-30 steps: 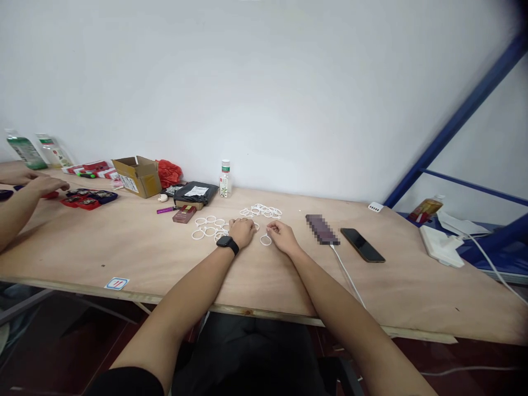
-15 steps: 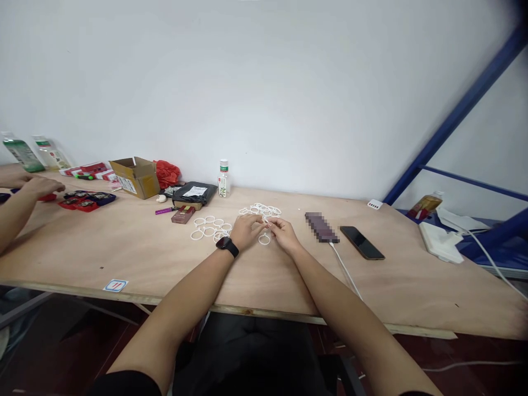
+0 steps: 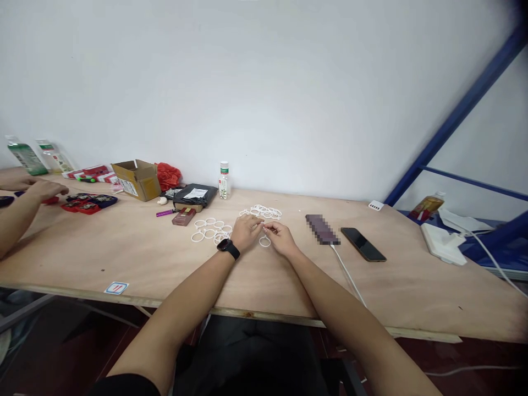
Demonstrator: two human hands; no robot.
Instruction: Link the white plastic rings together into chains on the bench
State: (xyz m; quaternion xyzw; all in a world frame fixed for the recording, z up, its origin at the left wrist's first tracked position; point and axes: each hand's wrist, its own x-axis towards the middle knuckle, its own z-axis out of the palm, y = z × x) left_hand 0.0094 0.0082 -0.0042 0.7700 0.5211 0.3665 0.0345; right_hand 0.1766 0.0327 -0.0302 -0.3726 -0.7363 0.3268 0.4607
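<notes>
Both my hands meet over the wooden table [image 3: 124,247]. My left hand [image 3: 246,231], with a black watch on its wrist, and my right hand [image 3: 279,236] are closed in a pinch on one white ring [image 3: 264,240] that hangs between them just above the table. A group of white rings [image 3: 210,228] lies left of my left hand. A second pile of white rings [image 3: 264,211] lies just behind my hands.
A black phone [image 3: 363,243] and a blurred dark device [image 3: 322,229] with a white cable lie to the right. A small bottle [image 3: 224,180], black pouch [image 3: 193,195], cardboard box [image 3: 137,179] stand at the back. Another person's hands [image 3: 37,190] work at far left.
My left hand moved right from the table to meet my right hand, and together they lifted one white ring slightly. The other person's hands shifted a little.
</notes>
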